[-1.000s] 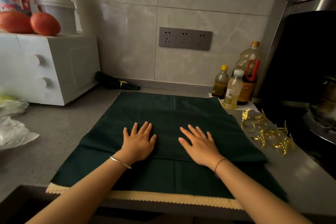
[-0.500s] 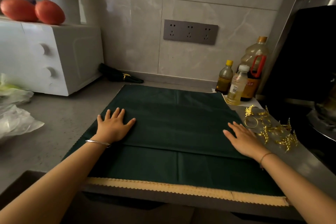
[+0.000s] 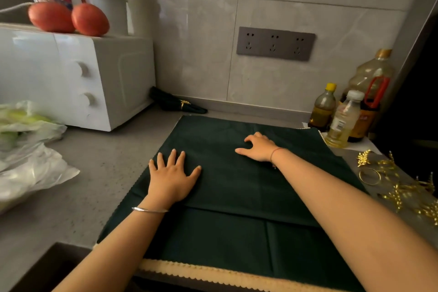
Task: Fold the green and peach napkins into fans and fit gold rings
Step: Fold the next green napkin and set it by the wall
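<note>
A dark green napkin [image 3: 237, 192] lies spread on the counter, its near part folded over into a band with an edge running across below my wrists. A peach scalloped napkin edge [image 3: 213, 272] peeks out under it at the front. My left hand [image 3: 173, 180] presses flat on the fold, fingers spread. Further back, near the cloth's middle, my right hand [image 3: 259, 147] rests on the napkin with bent fingertips and thumb held apart. Several gold leaf rings [image 3: 372, 174] lie to the right. A folded green napkin with a gold ring [image 3: 176, 104] lies by the wall.
A white oven [image 3: 71, 78] with two tomatoes [image 3: 71, 18] on top stands at the left. Plastic bags [image 3: 28, 154] lie in front of it. Oil bottles [image 3: 343, 116] stand at the back right, beside a dark stove area [image 3: 417, 125]. The counter edge runs along the front.
Both hands have slid inward from the napkin's sides. My left hand moved right along the fold; my right hand moved left and further back, its fingers now bent.
</note>
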A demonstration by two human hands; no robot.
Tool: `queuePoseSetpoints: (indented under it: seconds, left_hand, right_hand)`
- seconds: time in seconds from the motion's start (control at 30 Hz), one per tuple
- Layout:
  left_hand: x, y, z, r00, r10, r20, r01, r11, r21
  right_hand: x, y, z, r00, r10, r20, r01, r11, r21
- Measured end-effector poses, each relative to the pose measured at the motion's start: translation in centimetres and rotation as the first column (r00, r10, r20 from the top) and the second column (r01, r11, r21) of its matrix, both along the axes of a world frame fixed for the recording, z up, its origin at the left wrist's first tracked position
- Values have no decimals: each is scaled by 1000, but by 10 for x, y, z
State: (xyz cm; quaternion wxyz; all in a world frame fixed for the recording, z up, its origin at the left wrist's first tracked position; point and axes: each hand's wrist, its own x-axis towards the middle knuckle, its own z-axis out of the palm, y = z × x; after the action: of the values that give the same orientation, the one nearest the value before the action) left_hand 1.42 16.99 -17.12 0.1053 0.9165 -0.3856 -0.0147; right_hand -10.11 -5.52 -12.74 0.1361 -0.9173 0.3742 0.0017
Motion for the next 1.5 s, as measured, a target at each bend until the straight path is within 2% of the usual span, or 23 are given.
queuePoseSetpoints:
  seconds: [0.07,0.17,0.23,0.43,0.53,0.63,0.67,0.73,0.8,0.9,0.97,1.03,1.23,1.4,1.5]
  left_hand:
    - [1,-1,-1,1000,-2,0,2,1000,4]
    - [1,-2,-1,1000,4,0,-4,1000,7]
    - [2,-2,-1,1000,8,-3,-8,1000,3]
    - [1,-1,-2,999,28,-34,-30,998,-51]
    - [1,0,0,991,50,-124,-82,961,-263]
    - [1,5,4,960,28,-278,-184,813,-553]
    - [0,5,7,951,13,-308,-207,767,-607]
    - [-3,6,11,963,5,-270,-184,745,-641]
    - [-7,10,15,984,-11,-176,-95,811,-578]
    - [-18,20,21,991,-126,-47,113,969,-219]
    - [-28,28,20,978,-207,-1,207,978,7]
    - [-41,35,19,968,-249,-3,248,961,122]
    - [-56,43,17,959,-284,-3,280,943,182]
    - [-62,43,14,961,-277,1,272,944,187]
    - [-59,40,18,966,-251,-66,259,944,206]
  right_hand:
    - [17,-5,3,999,-27,-18,27,999,-34]
    - [41,4,13,999,-1,-37,4,998,66]
    - [61,14,15,997,72,-18,-70,993,93]
    - [112,65,16,928,306,213,-313,950,0]
    - [111,78,17,877,398,271,-386,917,-97]
    - [82,84,23,822,442,360,-404,897,-181]
    - [68,85,25,808,446,384,-399,895,-199]
    - [35,90,27,798,457,392,-393,889,-236]
    - [0,95,25,812,474,341,-402,877,-262]
    - [-46,99,19,839,485,249,-421,867,-268]
    - [-70,101,15,858,477,190,-426,868,-256]
    - [-92,104,11,876,466,123,-431,871,-237]
    - [-125,113,2,876,483,14,-468,856,-219]
    - [-134,116,-6,877,480,11,-469,861,-196]
    - [-136,118,-10,878,478,13,-466,861,-203]
